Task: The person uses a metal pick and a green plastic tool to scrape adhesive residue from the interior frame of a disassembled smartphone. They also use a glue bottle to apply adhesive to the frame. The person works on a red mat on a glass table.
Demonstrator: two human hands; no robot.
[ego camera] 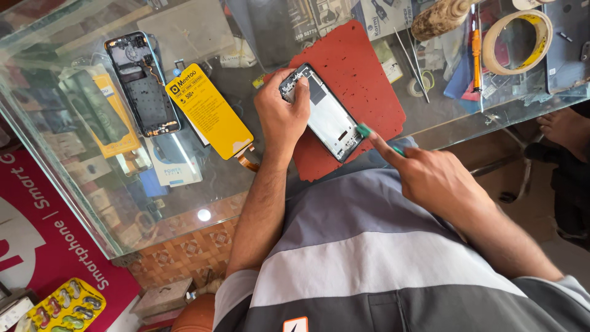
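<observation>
An opened phone frame (327,117) with a pale inner plate lies on a red mat (362,74) on a glass counter. My left hand (284,114) grips its top end, fingers curled over the corner by the camera area. My right hand (430,178) holds a small green pry tool (364,131), whose tip touches the frame's lower right edge.
A second opened phone (142,83) and a yellow battery (210,110) lie to the left on the glass counter (61,178). Tweezers (410,58), an orange screwdriver (475,52), a tape roll (517,42) and a brush (439,17) lie at the right. A blister pack (66,305) sits at lower left.
</observation>
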